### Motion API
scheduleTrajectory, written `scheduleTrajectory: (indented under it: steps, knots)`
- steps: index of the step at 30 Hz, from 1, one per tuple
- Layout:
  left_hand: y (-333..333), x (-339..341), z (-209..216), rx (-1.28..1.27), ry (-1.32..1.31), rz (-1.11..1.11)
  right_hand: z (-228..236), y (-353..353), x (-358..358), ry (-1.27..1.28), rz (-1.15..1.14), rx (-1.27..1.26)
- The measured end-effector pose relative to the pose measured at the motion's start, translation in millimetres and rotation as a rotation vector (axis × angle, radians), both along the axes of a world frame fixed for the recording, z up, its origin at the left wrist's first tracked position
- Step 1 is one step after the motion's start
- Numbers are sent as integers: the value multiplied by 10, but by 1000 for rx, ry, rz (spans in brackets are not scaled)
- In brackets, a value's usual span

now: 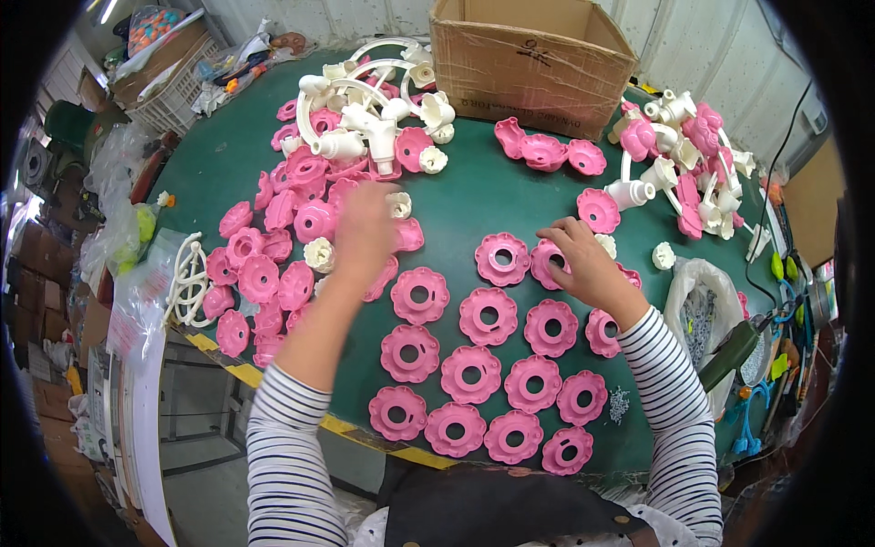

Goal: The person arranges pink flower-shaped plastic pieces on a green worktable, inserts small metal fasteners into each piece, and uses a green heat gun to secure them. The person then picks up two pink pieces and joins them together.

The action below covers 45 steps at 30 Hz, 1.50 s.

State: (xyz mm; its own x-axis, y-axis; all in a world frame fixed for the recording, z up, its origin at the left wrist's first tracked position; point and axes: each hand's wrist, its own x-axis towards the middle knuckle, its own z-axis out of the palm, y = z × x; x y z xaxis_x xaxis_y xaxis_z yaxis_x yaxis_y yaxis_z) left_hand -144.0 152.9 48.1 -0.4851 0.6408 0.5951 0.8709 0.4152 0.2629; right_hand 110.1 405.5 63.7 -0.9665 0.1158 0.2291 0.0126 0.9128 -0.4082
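Note:
Rows of pink flower-shaped plastic discs, each with a round hole in the middle, lie on the green table. At the far end of these rows my right hand has its fingers curled onto the edge of one pink disc. My left hand is smeared by motion, over the right side of a loose heap of pink flower cups; whether it holds anything is hidden. Small white plastic flowers lie among the heap, and another sits near my right hand.
An open cardboard box stands at the back. White curved tube assemblies with flowers rise at the far left; more assemblies lie far right. A bag of small screws and a green power tool are at the right edge.

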Motion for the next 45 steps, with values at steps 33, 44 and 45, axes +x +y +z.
scheduleTrajectory:
  steps: [33,44,45]
  knots:
    - [-727,-1588,298,-305,294,288,59,-591,-731,-35,153,-141]
    - [-109,352,113,9,25,-434,182,-799,-1762,133,-48,-743]
    - [-66,407,44,-43,48,-438,214,-838,-1764,112,-50,-692]
